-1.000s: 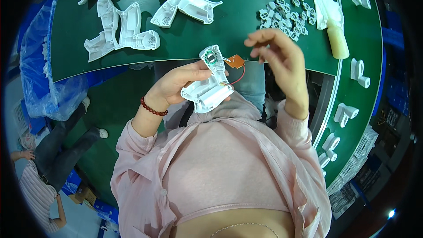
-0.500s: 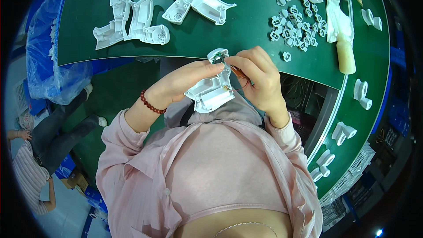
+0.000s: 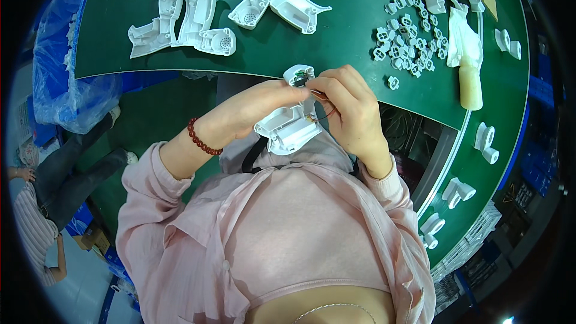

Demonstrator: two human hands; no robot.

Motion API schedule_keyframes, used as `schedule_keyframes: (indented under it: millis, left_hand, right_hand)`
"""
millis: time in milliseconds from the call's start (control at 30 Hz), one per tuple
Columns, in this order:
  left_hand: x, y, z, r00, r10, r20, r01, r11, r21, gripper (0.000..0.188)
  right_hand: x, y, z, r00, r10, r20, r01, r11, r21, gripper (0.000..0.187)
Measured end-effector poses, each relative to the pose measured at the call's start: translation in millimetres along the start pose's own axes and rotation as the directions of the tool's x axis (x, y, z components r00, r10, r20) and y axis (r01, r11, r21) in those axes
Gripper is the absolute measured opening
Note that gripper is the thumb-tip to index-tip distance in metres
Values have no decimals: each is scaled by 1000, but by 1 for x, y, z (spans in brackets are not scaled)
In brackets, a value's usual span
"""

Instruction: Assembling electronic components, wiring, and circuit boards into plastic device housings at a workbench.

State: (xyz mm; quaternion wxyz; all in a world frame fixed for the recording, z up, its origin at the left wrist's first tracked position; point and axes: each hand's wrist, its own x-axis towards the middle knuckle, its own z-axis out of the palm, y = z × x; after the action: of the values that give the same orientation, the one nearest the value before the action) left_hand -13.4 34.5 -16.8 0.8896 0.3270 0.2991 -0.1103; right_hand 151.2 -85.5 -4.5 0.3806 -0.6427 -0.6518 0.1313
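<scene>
My left hand (image 3: 261,105) is closed round a white plastic housing half (image 3: 293,136), held in front of my waist just off the table's near edge. Its thumb lies across the narrow neck. Inside the housing's rounded head sits a small round dark part with some green (image 3: 300,78). My right hand (image 3: 354,114) is pinched beside that head, its fingertips on a thin orange-brown piece (image 3: 319,94), mostly hidden by the fingers. From there a thin dark wire (image 3: 324,117) loops down to the housing's middle.
On the green table (image 3: 336,42) lie several white housing halves (image 3: 198,21) at left. Many small white clips (image 3: 405,45) are heaped at right, near a pale yellow cylindrical handle (image 3: 470,87). White double-ring parts (image 3: 486,143) line the right side. Another person (image 3: 45,204) is at far left.
My right fingers have closed in nearer the housing's head, and less of the orange piece shows. The view has shifted slightly; my left hand keeps its hold.
</scene>
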Motion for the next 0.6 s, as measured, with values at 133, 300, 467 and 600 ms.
schedule_keyframes:
  millis: [133, 300, 467, 600]
  left_hand:
    - [2, -2, -5, 995, 8, -97, 6, 990, 143, 40]
    - [3, 1, -3, 974, 43, -223, 35, 942, 334, 43]
    - [3, -3, -2, 960, 85, -267, 25, 923, 384, 46]
    - [1, -7, -2, 946, 156, -284, -4, 881, 472, 49]
  right_hand:
    - [-5, -2, -2, 994, 102, 36, -105, 986, 129, 28]
    - [-15, -3, -3, 946, 316, 79, -325, 899, 293, 33]
    - [-19, 2, -2, 909, 405, 101, -406, 802, 439, 31]
    - [-26, 8, 2, 902, 414, 121, -388, 657, 646, 25]
